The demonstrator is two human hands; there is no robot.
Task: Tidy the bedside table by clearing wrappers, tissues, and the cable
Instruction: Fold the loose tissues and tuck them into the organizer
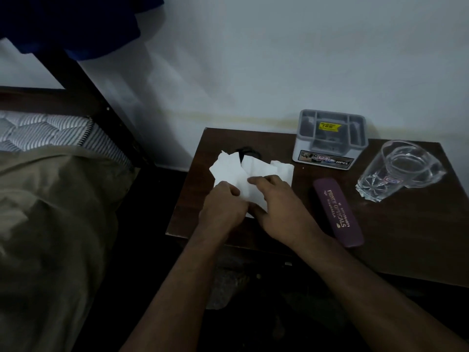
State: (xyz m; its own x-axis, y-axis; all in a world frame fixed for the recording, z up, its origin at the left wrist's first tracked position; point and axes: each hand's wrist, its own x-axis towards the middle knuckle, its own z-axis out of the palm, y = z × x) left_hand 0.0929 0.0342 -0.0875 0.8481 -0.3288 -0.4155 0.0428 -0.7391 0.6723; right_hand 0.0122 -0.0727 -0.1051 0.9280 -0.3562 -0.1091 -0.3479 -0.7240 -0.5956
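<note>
Risk 1: The tissues [250,171] are thin and loosely piled; if they are pulled up by 1 edge only, a sheet is likely to tear or slip free and be left on the bedside table [396,240].
Risk 2: The cable [245,150] is partly covered by the tissues; if the pile is swept up without a check, the cable could be dragged off the far-left edge.
Risk 3: The drinking glass [398,171] appears to hold water; it is well apart from the hands, but a wide sweep of the right forearm could tip it.
Tissues, appearance: White, crumpled, several overlapping sheets with raised, folded corners.
Tissues, location: On the left half of the dark wooden table top, near the front-left edge, well apart from the glass.
Cable, appearance: Black, looped; only a small arc is shown behind the tissues.
Left hand [224,207]: Fingers are curled and bunched on the near-left edge of the tissues.
Right hand [281,207]: Fingers are laid over the sheets, with the thumb tucked at the near edge; a gathering grip is judged.
Wrappers: None can be identified in the dim view.
Other items: A purple spectacle case [338,214] and a grey compartment organiser [330,138] are set to the right.
</note>
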